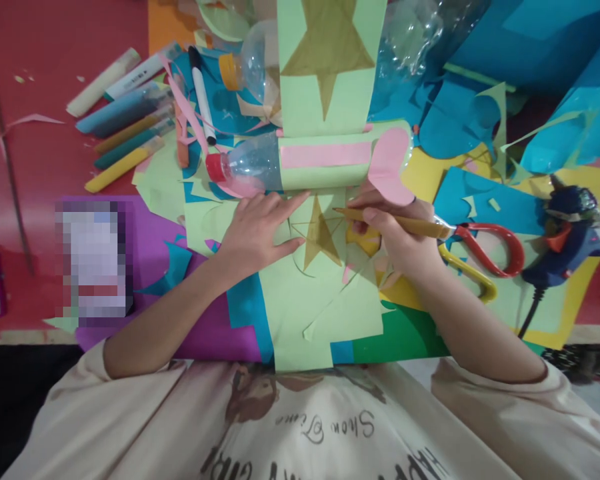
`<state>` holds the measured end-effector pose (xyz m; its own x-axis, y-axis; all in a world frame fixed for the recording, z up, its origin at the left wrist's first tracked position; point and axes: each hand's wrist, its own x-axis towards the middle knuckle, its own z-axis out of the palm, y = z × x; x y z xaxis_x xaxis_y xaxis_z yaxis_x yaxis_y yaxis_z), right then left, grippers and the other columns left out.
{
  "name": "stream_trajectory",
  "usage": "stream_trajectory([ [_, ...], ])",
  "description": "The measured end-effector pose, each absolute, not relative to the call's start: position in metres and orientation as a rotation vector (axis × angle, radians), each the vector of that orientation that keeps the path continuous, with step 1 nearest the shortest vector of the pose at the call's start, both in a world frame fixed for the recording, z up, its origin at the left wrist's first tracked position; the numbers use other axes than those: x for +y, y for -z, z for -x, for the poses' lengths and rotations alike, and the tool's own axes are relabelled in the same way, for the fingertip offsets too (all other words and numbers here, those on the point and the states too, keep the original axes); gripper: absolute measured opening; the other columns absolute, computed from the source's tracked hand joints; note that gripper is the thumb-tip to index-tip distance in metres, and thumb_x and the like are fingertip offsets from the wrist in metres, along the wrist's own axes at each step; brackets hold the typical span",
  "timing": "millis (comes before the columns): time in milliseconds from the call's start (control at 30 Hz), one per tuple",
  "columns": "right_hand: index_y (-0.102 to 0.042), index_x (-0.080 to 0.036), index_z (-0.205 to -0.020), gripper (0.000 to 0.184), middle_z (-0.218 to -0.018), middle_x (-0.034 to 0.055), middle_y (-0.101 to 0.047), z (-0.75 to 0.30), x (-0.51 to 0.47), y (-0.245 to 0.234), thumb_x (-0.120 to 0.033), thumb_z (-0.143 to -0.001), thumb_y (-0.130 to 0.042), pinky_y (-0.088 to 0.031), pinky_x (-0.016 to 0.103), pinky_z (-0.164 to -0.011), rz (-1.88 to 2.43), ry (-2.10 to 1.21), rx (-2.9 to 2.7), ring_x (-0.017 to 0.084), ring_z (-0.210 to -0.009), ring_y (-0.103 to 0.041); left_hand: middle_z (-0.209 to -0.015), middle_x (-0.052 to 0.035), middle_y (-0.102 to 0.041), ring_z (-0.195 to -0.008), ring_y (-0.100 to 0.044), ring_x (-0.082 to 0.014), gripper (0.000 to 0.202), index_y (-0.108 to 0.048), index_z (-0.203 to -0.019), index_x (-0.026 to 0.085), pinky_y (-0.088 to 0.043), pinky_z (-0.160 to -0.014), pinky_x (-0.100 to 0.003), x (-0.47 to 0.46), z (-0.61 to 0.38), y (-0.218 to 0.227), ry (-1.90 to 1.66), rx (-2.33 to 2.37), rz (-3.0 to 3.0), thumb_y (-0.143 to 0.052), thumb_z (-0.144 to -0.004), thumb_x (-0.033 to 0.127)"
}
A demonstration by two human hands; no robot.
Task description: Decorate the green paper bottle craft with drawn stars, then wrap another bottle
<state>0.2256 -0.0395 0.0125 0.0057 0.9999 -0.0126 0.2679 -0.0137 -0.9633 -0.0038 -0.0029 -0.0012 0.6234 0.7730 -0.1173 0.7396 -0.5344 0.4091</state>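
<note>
My right hand [397, 233] grips a brown-gold marker [400, 222], its tip at the right arm of a small star [320, 243] drawn on pale green paper [320, 313]. The star's middle and lower points are coloured in gold; its side arms show outlines. My left hand [265, 230] lies flat on the paper at the star's left, fingers spread, holding nothing. Just above both hands lies a plastic bottle [253, 162] with a red cap, wrapped in green and pink paper. A larger gold star [327, 50] is on a green sheet beyond it.
Red-and-yellow scissors [490, 250] and a blue glue gun [573, 233] lie at the right. Several markers [125, 133] and a blurred-out phone [95, 260] are at the left. Another bottle [260, 63] with an orange cap lies behind. Paper scraps [460, 113] cover much of the table.
</note>
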Motion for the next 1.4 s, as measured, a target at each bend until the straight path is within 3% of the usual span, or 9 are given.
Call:
stream_trajectory([
  [233, -0.067, -0.019, -0.073, 0.003, -0.064, 0.0014, -0.066, -0.227, -0.05, -0.014, -0.021, -0.074, -0.066, -0.053, 0.027, -0.054, 1.466, -1.134, -1.427, 0.014, -0.056, -0.062, -0.088, -0.003, -0.052, -0.091, -0.049, -0.0227, 0.063, -0.044, -0.145, 0.022, -0.038, -0.091, -0.038, -0.004, 0.004, 0.002, -0.116, 1.219, -2.411, -0.057, -0.088, 0.045],
  [433, -0.059, -0.02, -0.07, 0.008, -0.06, -0.0019, -0.058, -0.227, -0.052, -0.01, -0.019, -0.074, -0.066, -0.047, 0.024, -0.047, 1.425, -1.125, -1.431, 0.011, -0.051, -0.055, -0.093, -0.0053, -0.053, -0.093, -0.05, -0.0239, 0.062, -0.045, -0.145, 0.018, -0.037, -0.092, -0.039, -0.005, 0.003, 0.0, -0.1, 1.194, -2.407, -0.056, -0.089, 0.043],
  [967, -0.066, -0.021, -0.075, 0.001, -0.062, -0.001, -0.063, -0.22, -0.05, 0.0, -0.021, -0.076, -0.067, -0.047, 0.025, -0.046, 1.432, -1.157, -1.402, 0.011, -0.052, -0.056, -0.09, -0.005, -0.055, -0.093, -0.05, -0.0236, 0.057, -0.046, -0.142, 0.018, -0.036, -0.085, -0.035, -0.008, 0.008, 0.004, -0.267, 1.14, -2.509, -0.052, -0.092, 0.043],
  [1400, -0.065, -0.018, -0.073, 0.009, -0.062, 0.0, -0.061, -0.217, -0.043, 0.001, -0.026, -0.075, -0.067, -0.046, 0.026, -0.051, 1.441, -1.122, -1.481, 0.011, -0.053, -0.054, -0.088, -0.0051, -0.054, -0.091, -0.049, -0.0246, 0.058, -0.047, -0.143, 0.019, -0.035, -0.084, -0.037, -0.006, 0.006, 0.002, -0.196, 1.179, -2.483, -0.05, -0.091, 0.047],
])
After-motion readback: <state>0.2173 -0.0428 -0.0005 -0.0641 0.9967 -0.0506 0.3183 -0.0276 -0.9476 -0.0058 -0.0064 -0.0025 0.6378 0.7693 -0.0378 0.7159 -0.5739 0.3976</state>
